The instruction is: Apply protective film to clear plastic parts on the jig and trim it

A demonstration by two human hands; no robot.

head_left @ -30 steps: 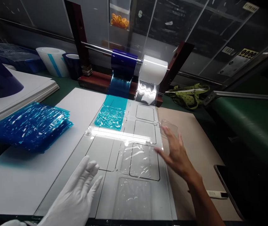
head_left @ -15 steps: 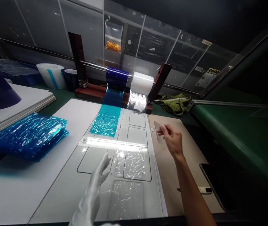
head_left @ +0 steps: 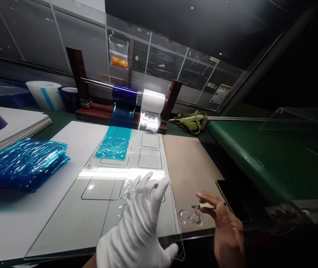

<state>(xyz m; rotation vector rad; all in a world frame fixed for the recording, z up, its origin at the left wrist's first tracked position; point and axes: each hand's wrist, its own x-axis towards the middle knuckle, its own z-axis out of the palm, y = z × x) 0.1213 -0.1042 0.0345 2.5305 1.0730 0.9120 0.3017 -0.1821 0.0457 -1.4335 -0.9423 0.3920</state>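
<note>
My left hand [head_left: 138, 219], in a white glove, reaches over the glass board with its fingers across a clear panel [head_left: 181, 253]. The thumb lies by the panel's near edge, and a rounded corner shows past the desk's edge. The glove hides most of the panel and a rumpled clear film [head_left: 123, 203] beside it. My bare right hand [head_left: 223, 219] is over the brown board, fingers apart and slightly blurred. Just below its fingertips are curled clear scraps [head_left: 195, 217]. Behind those fingers shows a cutter knife [head_left: 205, 205], lying on the board.
The glass board [head_left: 72, 219] bears drawn outlines and a blue film strip [head_left: 114, 143]. Blue [head_left: 125, 95] and white [head_left: 153, 100] film rolls hang on a stand behind. A stack of blue-wrapped sheets [head_left: 24, 162] lies left, a phone [head_left: 233, 199] right, beside a green surface [head_left: 259, 160].
My left hand has moved right and closed over the clear panel. My right hand has come down and nearer, and the clear scrap has left its pinch. The view has turned right.
</note>
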